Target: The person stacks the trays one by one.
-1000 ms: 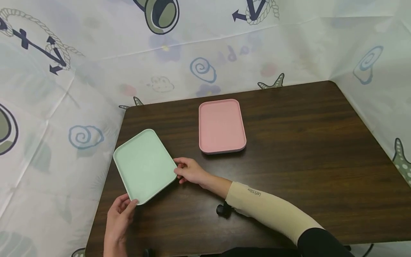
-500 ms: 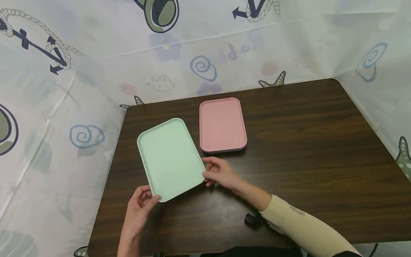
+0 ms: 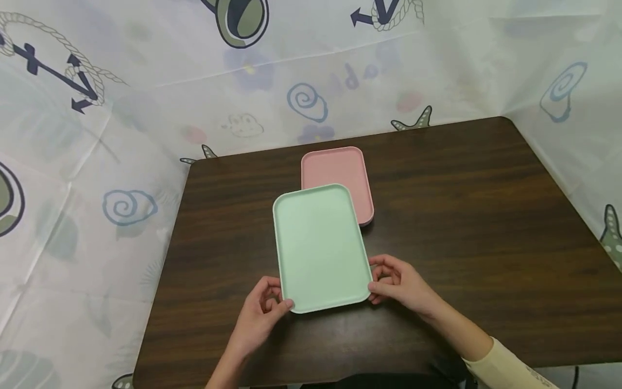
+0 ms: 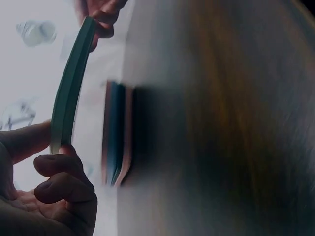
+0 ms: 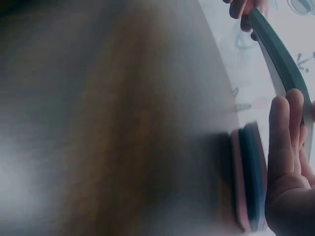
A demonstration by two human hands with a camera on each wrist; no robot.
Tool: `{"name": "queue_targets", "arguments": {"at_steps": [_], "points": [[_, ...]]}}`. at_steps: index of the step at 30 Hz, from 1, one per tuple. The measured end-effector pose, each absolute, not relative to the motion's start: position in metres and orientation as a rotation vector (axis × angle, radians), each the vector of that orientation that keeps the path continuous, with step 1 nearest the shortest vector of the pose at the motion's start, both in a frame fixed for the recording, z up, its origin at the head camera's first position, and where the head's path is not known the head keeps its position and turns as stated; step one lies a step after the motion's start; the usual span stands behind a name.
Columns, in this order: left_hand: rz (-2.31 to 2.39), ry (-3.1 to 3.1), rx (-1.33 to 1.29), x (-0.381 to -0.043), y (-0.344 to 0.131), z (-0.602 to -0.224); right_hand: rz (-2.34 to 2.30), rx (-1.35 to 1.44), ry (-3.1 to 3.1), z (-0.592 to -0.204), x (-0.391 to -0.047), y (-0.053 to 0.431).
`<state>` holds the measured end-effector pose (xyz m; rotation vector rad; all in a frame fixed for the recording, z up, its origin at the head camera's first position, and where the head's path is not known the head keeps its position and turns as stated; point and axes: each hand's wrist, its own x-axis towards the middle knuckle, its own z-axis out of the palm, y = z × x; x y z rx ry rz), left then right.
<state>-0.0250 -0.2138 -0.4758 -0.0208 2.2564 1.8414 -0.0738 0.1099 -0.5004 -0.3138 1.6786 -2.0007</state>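
A pale green rectangular tray [image 3: 323,248] is held level above the table by both hands. My left hand [image 3: 259,316] pinches its near left corner, thumb on the rim and fingers beneath. At the near right corner my right hand [image 3: 400,283] pinches the rim the same way. Behind it lies a pink tray [image 3: 335,166], whose near left part the green tray covers in the head view. Both wrist views show this as a stack, with a blue tray [image 4: 117,132] between pink ones, and the green tray [image 5: 283,56] higher than the stack.
The dark wood-grain table [image 3: 461,227] has rounded far corners. A white printed sheet [image 3: 243,108] hangs along its back and sides. The person's dark clothing [image 3: 384,381] shows at the near edge.
Both hands have carried the green tray rightward from the table's left side, turning it straighter. It now overlaps the pink tray in the head view. The stack has stayed put.
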Motion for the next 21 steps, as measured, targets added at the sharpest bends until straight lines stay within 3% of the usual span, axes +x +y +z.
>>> {"name": "queue_targets", "arguments": {"at_steps": [9,21], "points": [[1.712,2.246,-0.013,-0.025,-0.188,-0.486,-2.025,-0.307,1.643,-0.515,-0.046,0.142],[1.692,2.286,-0.047,-0.036,-0.183,-0.499,-2.023,-0.237,1.642,-0.525,-0.053,0.144]]}}
